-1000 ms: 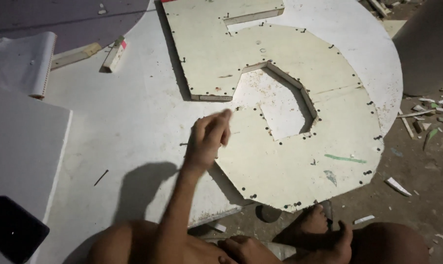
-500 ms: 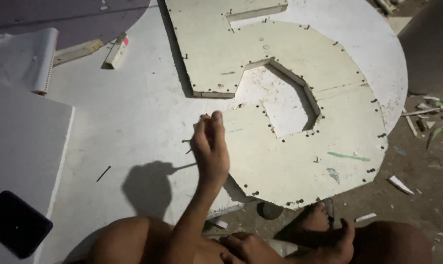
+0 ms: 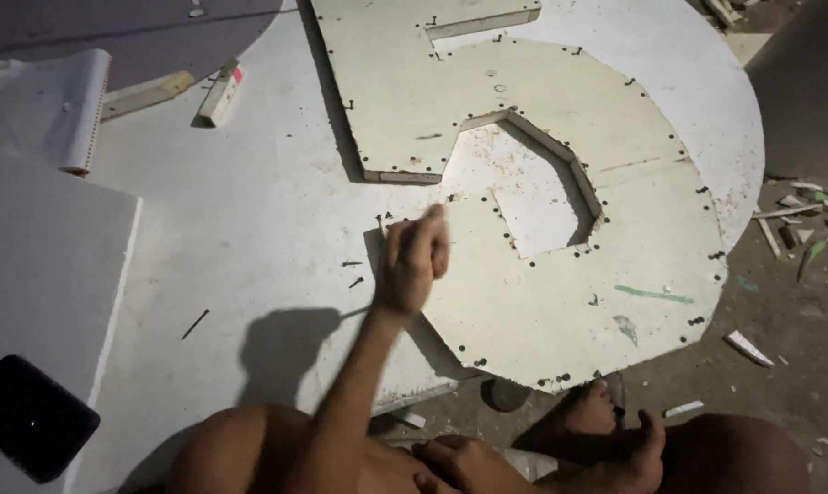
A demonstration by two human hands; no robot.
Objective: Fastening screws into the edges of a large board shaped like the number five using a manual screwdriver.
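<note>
My left hand (image 3: 414, 261) is curled into a loose fist over the near left edge of a pale plywood cut-out (image 3: 560, 302). The cut-out is a large curved shape with an angular hole, and small dark nails run along its edges. A nail (image 3: 382, 220) stands at the cut-out's corner just left of my knuckles. I see nothing between my fingers. Two loose nails (image 3: 352, 273) lie on the white round board (image 3: 249, 210) beside my wrist. My right hand (image 3: 647, 448) rests low at the bottom right on my foot (image 3: 587, 412).
A black phone (image 3: 30, 416) lies on a white panel (image 3: 39, 274) at the left. A rolled white pad (image 3: 53, 110), a wood strip (image 3: 144, 93) and a small box (image 3: 220, 91) lie at the far left. Wood scraps (image 3: 798, 210) litter the dirt floor on the right.
My left hand went from flat with fingers stretched on the cut-out's edge to a raised, closed fist over the same spot. The view has shifted slightly.
</note>
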